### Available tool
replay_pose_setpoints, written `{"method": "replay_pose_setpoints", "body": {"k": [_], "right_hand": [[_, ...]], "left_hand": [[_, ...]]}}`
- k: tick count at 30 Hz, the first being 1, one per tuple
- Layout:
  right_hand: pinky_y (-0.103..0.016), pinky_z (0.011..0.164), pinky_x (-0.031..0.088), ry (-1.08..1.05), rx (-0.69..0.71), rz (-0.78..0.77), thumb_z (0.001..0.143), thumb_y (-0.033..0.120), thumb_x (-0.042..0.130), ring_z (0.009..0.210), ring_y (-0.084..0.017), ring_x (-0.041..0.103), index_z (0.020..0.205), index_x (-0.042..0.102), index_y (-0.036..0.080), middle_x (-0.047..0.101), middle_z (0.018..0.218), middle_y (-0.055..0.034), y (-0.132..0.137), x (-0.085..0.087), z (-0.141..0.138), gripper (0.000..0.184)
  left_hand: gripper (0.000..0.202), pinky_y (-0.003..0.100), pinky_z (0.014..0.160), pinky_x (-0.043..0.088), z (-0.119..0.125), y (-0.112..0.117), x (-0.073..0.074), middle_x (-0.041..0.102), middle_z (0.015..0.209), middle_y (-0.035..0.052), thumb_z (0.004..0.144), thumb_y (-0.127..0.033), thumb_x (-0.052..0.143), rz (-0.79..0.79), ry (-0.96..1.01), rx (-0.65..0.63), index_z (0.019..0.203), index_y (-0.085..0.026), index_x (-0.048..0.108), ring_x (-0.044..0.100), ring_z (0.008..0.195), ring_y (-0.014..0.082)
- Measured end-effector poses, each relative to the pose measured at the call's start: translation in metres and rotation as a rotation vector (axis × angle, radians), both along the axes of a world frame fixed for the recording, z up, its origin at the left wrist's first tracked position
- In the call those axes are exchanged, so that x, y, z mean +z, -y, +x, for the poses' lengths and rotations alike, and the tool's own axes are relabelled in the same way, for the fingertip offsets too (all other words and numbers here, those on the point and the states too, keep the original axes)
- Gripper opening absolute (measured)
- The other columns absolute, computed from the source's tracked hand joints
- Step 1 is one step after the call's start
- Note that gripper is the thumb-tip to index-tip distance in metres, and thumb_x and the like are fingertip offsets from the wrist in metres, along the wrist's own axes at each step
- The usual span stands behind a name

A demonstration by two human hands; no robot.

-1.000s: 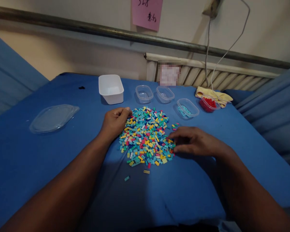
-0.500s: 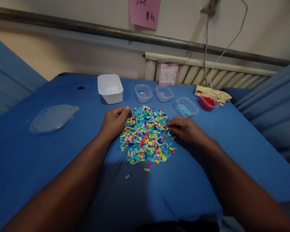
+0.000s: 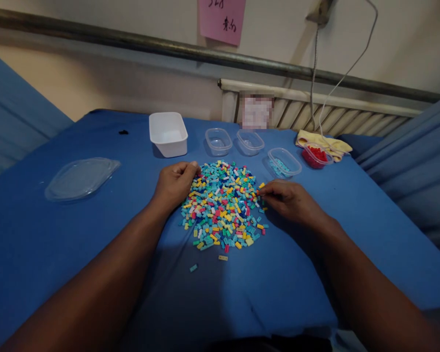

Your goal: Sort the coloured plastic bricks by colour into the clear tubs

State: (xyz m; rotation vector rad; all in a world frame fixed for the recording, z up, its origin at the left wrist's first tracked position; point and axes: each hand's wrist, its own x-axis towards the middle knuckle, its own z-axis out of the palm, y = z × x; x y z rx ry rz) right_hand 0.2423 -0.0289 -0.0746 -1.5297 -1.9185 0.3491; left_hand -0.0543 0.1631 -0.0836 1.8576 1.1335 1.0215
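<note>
A flat heap of small toy building bricks [image 3: 220, 205] in many colours lies on the blue cloth. My left hand [image 3: 175, 185] rests against the heap's left edge, fingers curled and thumb pressed to them; what they hold, if anything, is hidden. At the right edge, my right hand [image 3: 288, 198] pinches a small orange brick [image 3: 258, 192] between thumb and fingertips. Beyond this hand stands a clear tub with light-blue bricks [image 3: 280, 167], and farther right a clear tub with red bricks [image 3: 317, 156].
At the back are a white bin [image 3: 168, 146] and two clear tubs [image 3: 218, 143]. A clear lid [image 3: 82, 178] lies on the left. A yellow cloth [image 3: 339, 145] sits behind the red bricks. Two loose bricks lie in front of the heap. A radiator [image 3: 293, 110] and cables are behind.
My right hand has drawn slightly right, away from the heap, and an orange brick now shows at its fingertips. My left hand has stayed in place.
</note>
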Motion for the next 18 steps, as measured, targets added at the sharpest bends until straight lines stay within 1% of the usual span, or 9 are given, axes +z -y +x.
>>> {"method": "replay_pose_setpoints", "body": {"k": [2, 3, 5, 9, 11, 14, 16, 18], "right_hand": [[-0.033, 0.086, 0.055, 0.041, 0.064, -0.027, 0.105, 0.018, 0.065, 0.096, -0.021, 0.075, 0.112, 0.079, 0.022, 0.080, 0.105, -0.0063, -0.003, -0.001, -0.009, 0.017], [-0.034, 0.088, 0.055, 0.066, 0.074, -0.042, 0.104, 0.016, 0.065, 0.097, -0.021, 0.074, 0.112, 0.079, 0.022, 0.080, 0.105, -0.0066, -0.005, -0.002, -0.012, 0.017], [-0.034, 0.088, 0.054, 0.119, 0.064, -0.077, 0.102, 0.014, 0.067, 0.097, -0.022, 0.073, 0.113, 0.078, 0.022, 0.079, 0.105, -0.0070, -0.006, -0.001, -0.015, 0.018], [-0.033, 0.082, 0.053, 0.187, 0.017, -0.157, 0.095, 0.010, 0.071, 0.092, -0.023, 0.072, 0.113, 0.078, 0.022, 0.079, 0.104, -0.0069, -0.003, 0.004, -0.013, 0.022], [-0.033, 0.082, 0.052, 0.200, 0.005, -0.171, 0.095, 0.011, 0.071, 0.094, -0.023, 0.073, 0.113, 0.079, 0.021, 0.079, 0.106, -0.0077, -0.001, 0.006, -0.013, 0.022], [-0.035, 0.086, 0.053, 0.191, 0.021, -0.168, 0.098, 0.016, 0.072, 0.098, -0.024, 0.073, 0.114, 0.079, 0.022, 0.080, 0.110, -0.0091, -0.001, 0.007, -0.015, 0.019], [-0.035, 0.086, 0.053, 0.170, 0.034, -0.170, 0.099, 0.017, 0.071, 0.097, -0.024, 0.073, 0.113, 0.079, 0.022, 0.080, 0.108, -0.0086, -0.002, 0.007, -0.017, 0.016], [-0.034, 0.084, 0.052, 0.161, 0.029, -0.169, 0.099, 0.015, 0.070, 0.093, -0.023, 0.072, 0.109, 0.079, 0.023, 0.080, 0.105, -0.0076, -0.003, 0.007, -0.019, 0.016]], "left_hand": [[0.043, 0.033, 0.077, 0.051, 0.000, 0.000, 0.000, 0.079, 0.087, 0.0048, 0.098, -0.056, 0.064, -0.001, 0.007, -0.004, 0.086, -0.019, 0.083, 0.071, 0.084, 0.0230], [0.042, 0.033, 0.078, 0.051, 0.000, 0.000, 0.000, 0.079, 0.087, 0.0048, 0.098, -0.055, 0.064, -0.001, 0.011, -0.007, 0.086, -0.019, 0.082, 0.072, 0.084, 0.0230], [0.043, 0.033, 0.079, 0.052, 0.000, 0.001, 0.000, 0.079, 0.086, 0.0048, 0.098, -0.056, 0.064, 0.000, 0.012, -0.008, 0.086, -0.019, 0.082, 0.072, 0.085, 0.0230], [0.045, 0.033, 0.079, 0.052, 0.000, 0.001, -0.001, 0.080, 0.087, 0.0048, 0.099, -0.058, 0.063, 0.003, -0.010, -0.003, 0.087, -0.020, 0.082, 0.071, 0.084, 0.0227], [0.045, 0.033, 0.078, 0.052, 0.000, 0.000, -0.002, 0.080, 0.087, 0.0049, 0.099, -0.059, 0.063, 0.001, -0.018, -0.001, 0.087, -0.020, 0.082, 0.071, 0.083, 0.0229], [0.047, 0.034, 0.080, 0.052, 0.000, -0.001, -0.003, 0.080, 0.088, 0.0053, 0.099, -0.061, 0.063, -0.007, -0.016, -0.003, 0.088, -0.020, 0.082, 0.072, 0.085, 0.0235], [0.048, 0.034, 0.081, 0.053, -0.001, -0.001, -0.004, 0.080, 0.089, 0.0056, 0.099, -0.063, 0.063, -0.010, -0.007, -0.008, 0.089, -0.020, 0.083, 0.072, 0.086, 0.0238], [0.048, 0.034, 0.081, 0.053, -0.001, -0.001, -0.004, 0.080, 0.089, 0.0057, 0.098, -0.064, 0.064, -0.013, 0.007, -0.009, 0.089, -0.020, 0.083, 0.072, 0.086, 0.0241]]}}
